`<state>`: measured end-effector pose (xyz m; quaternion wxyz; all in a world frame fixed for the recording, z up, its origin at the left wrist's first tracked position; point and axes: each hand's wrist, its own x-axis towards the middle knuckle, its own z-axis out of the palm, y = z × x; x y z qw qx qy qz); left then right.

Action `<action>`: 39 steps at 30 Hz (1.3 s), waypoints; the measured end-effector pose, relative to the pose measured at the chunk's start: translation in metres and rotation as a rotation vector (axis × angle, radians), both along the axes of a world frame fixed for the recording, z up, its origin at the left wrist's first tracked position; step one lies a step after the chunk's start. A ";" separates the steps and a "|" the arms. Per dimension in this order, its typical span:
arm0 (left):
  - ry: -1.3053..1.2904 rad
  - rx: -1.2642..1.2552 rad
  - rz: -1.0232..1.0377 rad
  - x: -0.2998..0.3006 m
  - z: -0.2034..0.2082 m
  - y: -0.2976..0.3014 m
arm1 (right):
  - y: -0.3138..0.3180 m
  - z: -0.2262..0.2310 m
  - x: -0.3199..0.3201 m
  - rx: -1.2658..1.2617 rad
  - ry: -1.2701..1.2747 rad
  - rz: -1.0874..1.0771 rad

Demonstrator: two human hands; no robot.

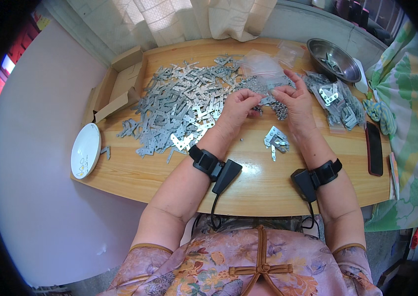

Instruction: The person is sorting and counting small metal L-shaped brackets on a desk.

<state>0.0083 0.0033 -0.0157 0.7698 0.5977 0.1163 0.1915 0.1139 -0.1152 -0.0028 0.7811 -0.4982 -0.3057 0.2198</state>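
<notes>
Surface point(263, 195): wood, before you, carrying the stock below.
Bracket heap point(184, 103): left of centre, presumably there for your left hand's easy reach; lower layers hidden.
Filled bags point(342, 106): stacked at right, apparently set apart from loose stock; contents partly obscured.
Box point(116, 84): cardboard, far left.
Bowl point(317, 48): steel, far right, metal pieces inside.
Right hand point(295, 98): yours, forefinger raised, thumb by the metal piece; cannot tell whether it grips.
Left hand point(242, 102): yours, thumb and forefinger pinched on the metal piece, likely to steady it.
Bracket cluster point(276, 139): nearer you, below your hands.
Metal piece point(266, 100): between your hands, over small hardware point(281, 111); partly finger-covered, exact shape unclear.
</notes>
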 end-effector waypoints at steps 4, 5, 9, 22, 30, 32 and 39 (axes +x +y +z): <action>0.012 -0.006 0.071 0.000 0.004 -0.001 | -0.001 0.002 -0.003 -0.085 -0.090 0.094; 0.012 -0.006 0.072 0.000 0.004 -0.001 | -0.002 0.002 -0.004 -0.085 -0.089 0.095; -0.033 0.028 0.061 0.000 0.001 0.002 | -0.002 0.003 -0.008 -0.147 -0.210 0.157; -0.007 0.051 -0.052 0.001 0.001 -0.004 | -0.001 -0.001 -0.002 0.004 -0.020 -0.003; -0.069 -0.037 -0.054 0.000 0.006 -0.003 | -0.001 0.002 -0.009 -0.046 -0.095 0.046; -0.089 -0.042 -0.044 0.001 0.004 -0.001 | -0.001 0.001 -0.010 -0.097 -0.166 0.070; -0.176 0.161 0.041 0.005 -0.005 0.001 | 0.001 0.001 -0.013 -0.188 -0.305 0.129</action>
